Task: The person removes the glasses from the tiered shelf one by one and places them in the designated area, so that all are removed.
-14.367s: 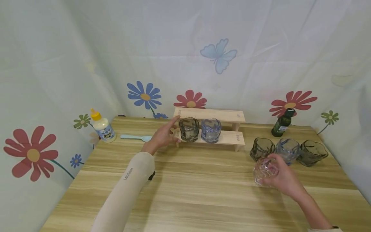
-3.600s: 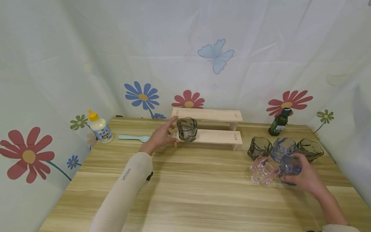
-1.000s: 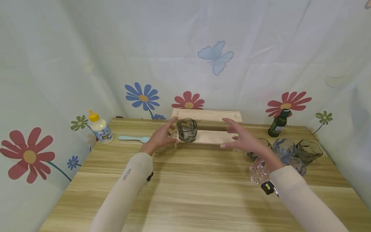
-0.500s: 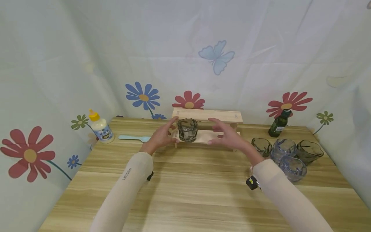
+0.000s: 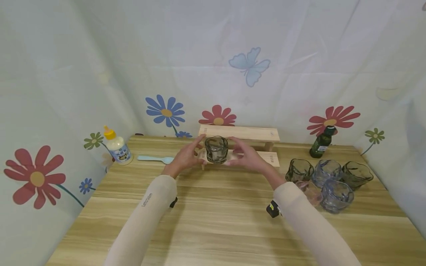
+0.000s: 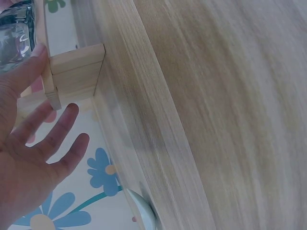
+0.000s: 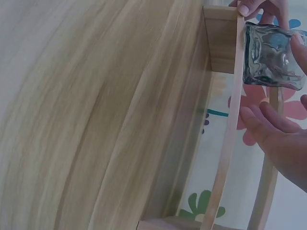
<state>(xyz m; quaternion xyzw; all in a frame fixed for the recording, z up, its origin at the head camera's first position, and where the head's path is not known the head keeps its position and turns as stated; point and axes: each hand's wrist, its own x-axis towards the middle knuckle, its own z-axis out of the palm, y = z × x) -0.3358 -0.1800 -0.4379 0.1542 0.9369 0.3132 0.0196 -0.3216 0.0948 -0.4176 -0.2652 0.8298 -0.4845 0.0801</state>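
Observation:
A dark grey drinking glass (image 5: 216,149) stands upright at the left end of the lower tier of a two-tier wooden shelf (image 5: 271,158). My left hand (image 5: 186,158) grips that end of the shelf; in the left wrist view its thumb (image 6: 31,69) lies on the plank's edge close to the glass, other fingers spread. From the right, my right hand (image 5: 247,156) reaches toward the glass with thumb and fingers apart. One right finger (image 7: 300,51) overlaps the glass in the right wrist view; whether it touches is unclear.
Several glasses cluster at right: dark grey (image 5: 298,170), blue (image 5: 327,171), another dark grey (image 5: 357,173), another blue (image 5: 337,195) and pink (image 5: 310,192), partly behind the right sleeve. A green bottle (image 5: 322,142) stands behind them. At left are a yellow-capped bottle (image 5: 120,150) and a light-blue spoon (image 5: 154,159).
The pink and blue glasses have gone from the right hand to the cluster at right. Since then the right hand has come left along the shelf to the dark grey glass. The left hand stays put.

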